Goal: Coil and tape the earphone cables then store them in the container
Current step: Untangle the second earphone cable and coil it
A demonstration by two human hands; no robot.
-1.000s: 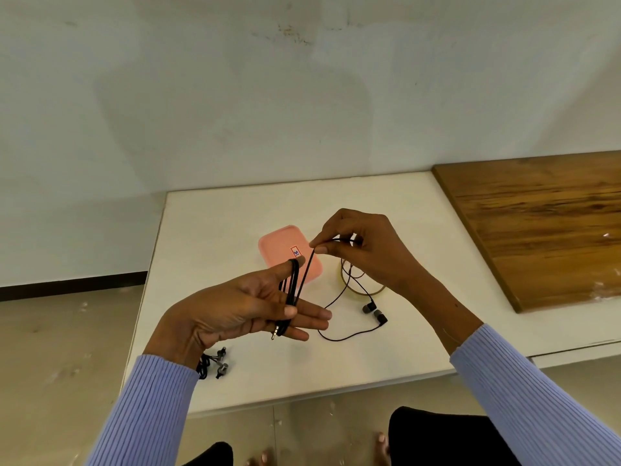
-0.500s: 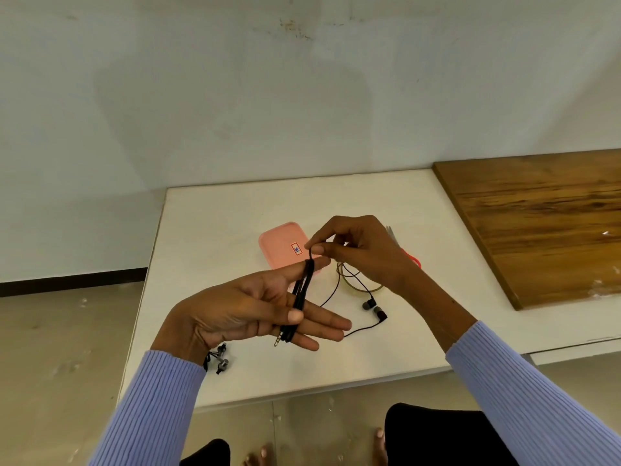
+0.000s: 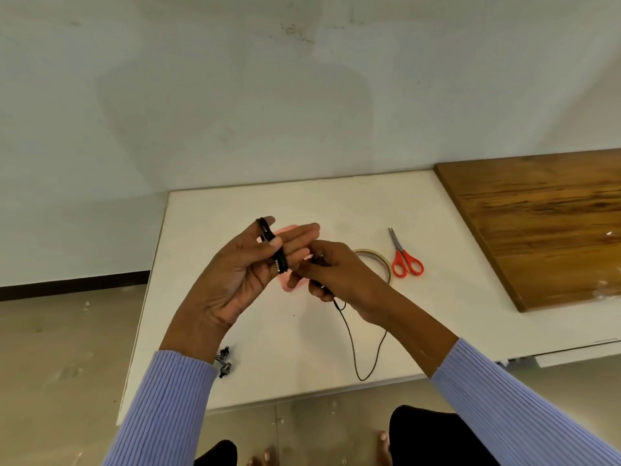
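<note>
- Black earphone cable (image 3: 273,252), head view: several turns lie wound lengthwise over the raised fingers of the left hand (image 3: 248,274), from the index fingertip down to the palm; the thumb presses the bundle in place, so this hand is clamped on the coil.
- Right hand (image 3: 339,277) sits just beside the left, fingers curled and pinching the free run of the same cable near the left fingertips. A slack tail (image 3: 366,351) drops from it, loops over the white table (image 3: 336,203) and runs under the right wrist; its end is hidden.
- Step in hand, as I judge it: winding the remaining tail. To do it well: keep the thumb down on the existing turns, feed with light even tension, lay each turn beside the last, and leave the earbuds outside the coil.
- Tape roll (image 3: 376,260) and orange-handled scissors (image 3: 405,257) lie just right of the hands, within reach for binding.
- Pink container (image 3: 285,280) is mostly hidden behind both hands; only slivers show. Cannot tell whether it is open or what is inside.
- 1 other earphone set (image 3: 224,361) lies on the table by the left sleeve, not in the container.
- Wooden board (image 3: 537,223) rests on the table's right side.
</note>
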